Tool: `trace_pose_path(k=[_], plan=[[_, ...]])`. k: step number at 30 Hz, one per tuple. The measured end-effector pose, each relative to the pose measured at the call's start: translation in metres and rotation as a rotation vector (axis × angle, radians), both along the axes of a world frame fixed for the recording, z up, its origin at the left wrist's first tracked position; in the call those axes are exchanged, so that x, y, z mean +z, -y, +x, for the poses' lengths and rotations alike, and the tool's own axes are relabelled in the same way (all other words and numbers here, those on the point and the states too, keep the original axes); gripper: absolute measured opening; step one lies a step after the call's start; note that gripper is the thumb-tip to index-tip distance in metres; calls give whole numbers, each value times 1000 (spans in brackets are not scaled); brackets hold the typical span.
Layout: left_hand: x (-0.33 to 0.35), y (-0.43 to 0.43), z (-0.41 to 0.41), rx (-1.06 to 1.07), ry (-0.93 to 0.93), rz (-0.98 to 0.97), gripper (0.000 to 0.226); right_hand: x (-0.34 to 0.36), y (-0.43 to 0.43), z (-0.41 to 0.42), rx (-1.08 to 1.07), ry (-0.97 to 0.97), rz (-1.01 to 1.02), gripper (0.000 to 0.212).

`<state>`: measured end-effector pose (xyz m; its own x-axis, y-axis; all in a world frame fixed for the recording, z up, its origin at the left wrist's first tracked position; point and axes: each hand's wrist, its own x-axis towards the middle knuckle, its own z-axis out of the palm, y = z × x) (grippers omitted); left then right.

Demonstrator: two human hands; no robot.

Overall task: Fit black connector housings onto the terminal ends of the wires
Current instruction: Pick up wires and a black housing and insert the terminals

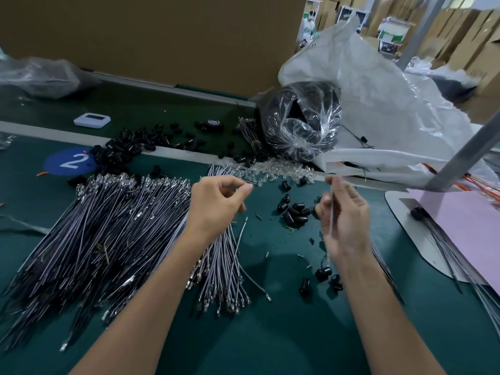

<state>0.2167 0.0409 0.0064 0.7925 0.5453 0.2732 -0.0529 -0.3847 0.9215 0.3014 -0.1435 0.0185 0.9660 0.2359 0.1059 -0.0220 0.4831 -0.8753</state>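
Right hand pinches a blurred wire upright; left hand closes fingertips to thumb, perhaps on something tiny, I cannot tell; loose black housings lie between both grips; the bare wire heap beyond the left grip suggests most remains.

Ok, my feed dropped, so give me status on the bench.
Left hand fingers pinched over grey wire bundle, hold unclear. Right hand grips one wire, upright. Loose black housings between hands. Nothing in the way.
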Motion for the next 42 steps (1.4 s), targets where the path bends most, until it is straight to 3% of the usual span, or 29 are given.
trace_pose_path(k=[3, 5, 7, 10, 18, 21, 24, 26, 32, 35, 42], plan=[[12, -27, -7, 279, -351, 406, 6, -3, -6, -5, 1, 74, -200, 20], [18, -43, -16, 419, -635, 632, 15, -4, -8, -8, -20, 119, -285, 17], [22, -52, -24, 434, -810, 675, 17, -4, -9, -9, -35, 137, -313, 12], [22, -57, -31, 404, -857, 628, 17, -5, -8, -9, -55, 146, -339, 13], [24, -51, -42, 403, -701, 593, 17, -4, -8, -12, -62, 114, -349, 14], [29, -43, -42, 341, -390, 600, 15, -4, -10, -12, -37, 89, -350, 16], [34, -17, -39, 72, -13, 611, 16, -5, -12, -14, 18, 38, -351, 18], [29, 3, -32, -97, 102, 613, 18, -5, -12, -16, 46, -11, -327, 17], [5, 41, -17, -342, 151, 811, 21, -8, -16, -19, 72, -130, -305, 15], [1, 43, -16, -370, 162, 834, 21, -10, -17, -20, 68, -157, -379, 17], [0, 41, -18, -412, 142, 829, 25, -8, -18, -21, 110, -172, -340, 18]])
